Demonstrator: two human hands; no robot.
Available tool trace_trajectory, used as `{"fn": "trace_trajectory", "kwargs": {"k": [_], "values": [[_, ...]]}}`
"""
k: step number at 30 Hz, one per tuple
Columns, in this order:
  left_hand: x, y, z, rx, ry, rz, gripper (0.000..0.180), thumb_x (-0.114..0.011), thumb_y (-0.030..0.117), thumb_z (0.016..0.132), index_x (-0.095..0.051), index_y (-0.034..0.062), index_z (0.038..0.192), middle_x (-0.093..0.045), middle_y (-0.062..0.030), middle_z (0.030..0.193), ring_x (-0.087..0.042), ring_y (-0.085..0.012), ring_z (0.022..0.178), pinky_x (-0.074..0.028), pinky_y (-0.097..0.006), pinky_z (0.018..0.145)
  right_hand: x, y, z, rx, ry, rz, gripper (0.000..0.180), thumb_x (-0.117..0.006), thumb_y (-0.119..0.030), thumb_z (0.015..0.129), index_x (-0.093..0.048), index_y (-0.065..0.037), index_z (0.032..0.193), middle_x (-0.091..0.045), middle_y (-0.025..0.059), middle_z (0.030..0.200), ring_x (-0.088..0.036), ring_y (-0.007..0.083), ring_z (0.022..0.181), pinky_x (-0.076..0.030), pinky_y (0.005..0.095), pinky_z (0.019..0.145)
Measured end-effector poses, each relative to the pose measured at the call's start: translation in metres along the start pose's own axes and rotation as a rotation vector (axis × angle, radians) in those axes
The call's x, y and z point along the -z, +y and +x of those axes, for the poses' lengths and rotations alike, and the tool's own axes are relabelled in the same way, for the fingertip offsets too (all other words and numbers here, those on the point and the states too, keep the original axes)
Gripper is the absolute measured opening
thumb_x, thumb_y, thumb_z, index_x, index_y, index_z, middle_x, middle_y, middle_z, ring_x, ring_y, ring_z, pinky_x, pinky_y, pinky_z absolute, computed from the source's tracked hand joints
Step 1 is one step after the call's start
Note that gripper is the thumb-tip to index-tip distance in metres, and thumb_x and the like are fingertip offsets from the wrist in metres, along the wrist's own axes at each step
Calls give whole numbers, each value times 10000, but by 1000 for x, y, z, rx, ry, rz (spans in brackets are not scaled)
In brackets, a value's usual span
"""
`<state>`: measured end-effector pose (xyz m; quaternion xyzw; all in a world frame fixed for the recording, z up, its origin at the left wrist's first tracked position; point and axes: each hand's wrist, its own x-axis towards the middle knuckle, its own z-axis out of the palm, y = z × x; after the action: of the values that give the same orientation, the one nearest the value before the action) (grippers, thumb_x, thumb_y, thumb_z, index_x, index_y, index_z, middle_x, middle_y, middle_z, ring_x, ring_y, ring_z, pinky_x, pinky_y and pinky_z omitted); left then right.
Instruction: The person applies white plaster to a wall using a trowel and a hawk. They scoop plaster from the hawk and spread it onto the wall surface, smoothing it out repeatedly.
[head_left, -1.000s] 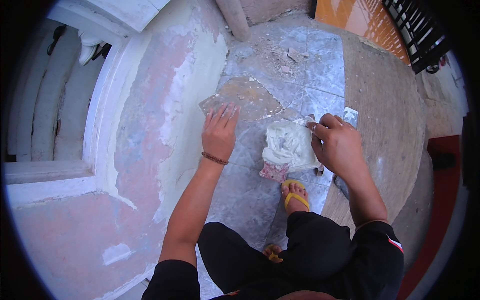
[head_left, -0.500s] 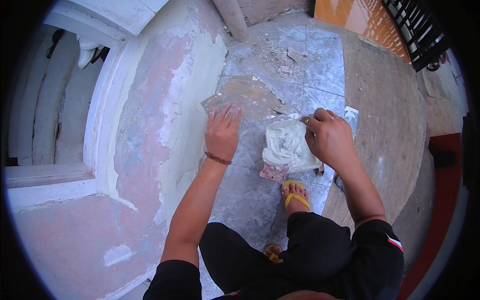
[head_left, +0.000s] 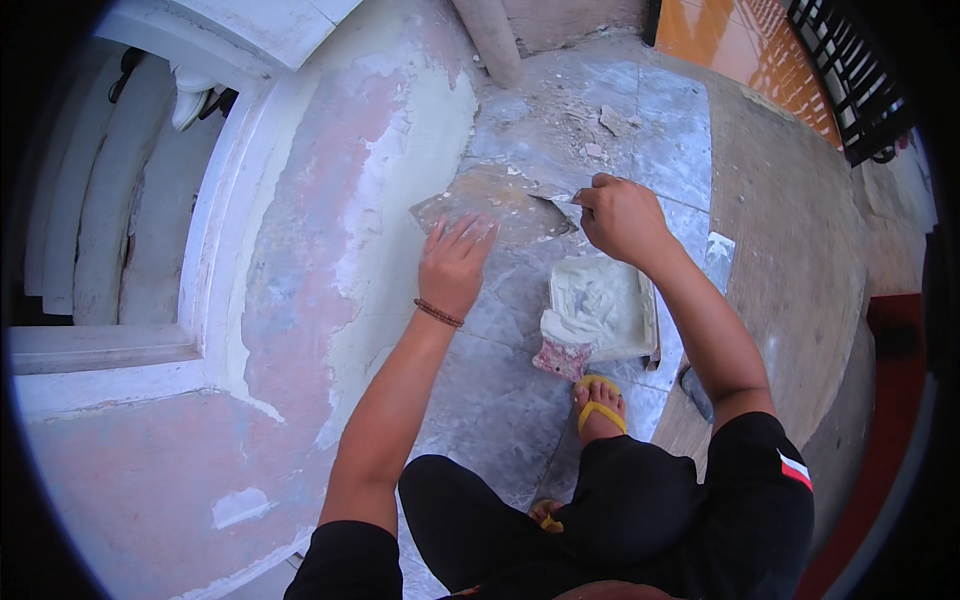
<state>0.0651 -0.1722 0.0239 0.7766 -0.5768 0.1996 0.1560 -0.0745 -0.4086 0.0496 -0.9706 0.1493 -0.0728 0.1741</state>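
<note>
- The near edge of a thin grey sheet (head_left: 505, 200) is covered by the left hand (head_left: 455, 265); its fingers are laid out long and slightly spread, and since the thumb is hidden, it cannot be told whether the edge is gripped.
- A thin scraper (head_left: 562, 208) is pinched between the bent fingers and thumb of the right hand (head_left: 622, 220).
- The scraper is held at the right end of the sheet; whether its blade is pressed on the surface cannot be told.
- The sheet is seen above the tiles (head_left: 490, 400), just beside the wall (head_left: 350, 230), and its face is marked with pale smears and specks.
- A white tray (head_left: 640, 320) is set on the tiles, below the right hand and apart from it.
- White paste (head_left: 588, 300) is spread unevenly in the tray, and a pink piece (head_left: 562, 358) is seen at its near left corner.
- A yellow sandal (head_left: 600, 415) is worn on a foot placed just below the tray.
- A bracelet (head_left: 439, 313) of brown beads is worn on the left wrist.
- Broken debris (head_left: 612, 122) is scattered on the tiles beyond the sheet.
</note>
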Motion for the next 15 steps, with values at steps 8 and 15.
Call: {"fn": "trace_trajectory", "kwargs": {"k": [8, 15], "values": [[-2, 0, 4, -38, -17, -38, 414, -571, -63, 776, -715, 127, 1114, -699, -39, 1155, -635, -216, 1145, -457, -468, 1042, -36, 30, 42, 3, -21, 78, 227, -597, -129, 787, -753, -109, 951, -684, 140, 963, -675, 347, 886, -553, 446, 786], [-10, 9, 2, -55, -10, -113, 363, -567, -31, 804, -721, 127, 1091, -716, -70, 1107, -669, -236, 1077, -506, -418, 985, -73, 84, 67, -160, 73, 196, 215, -593, -171, 836, -726, -77, 975, -697, 146, 959, -678, 335, 832, -548, 433, 744]]}}
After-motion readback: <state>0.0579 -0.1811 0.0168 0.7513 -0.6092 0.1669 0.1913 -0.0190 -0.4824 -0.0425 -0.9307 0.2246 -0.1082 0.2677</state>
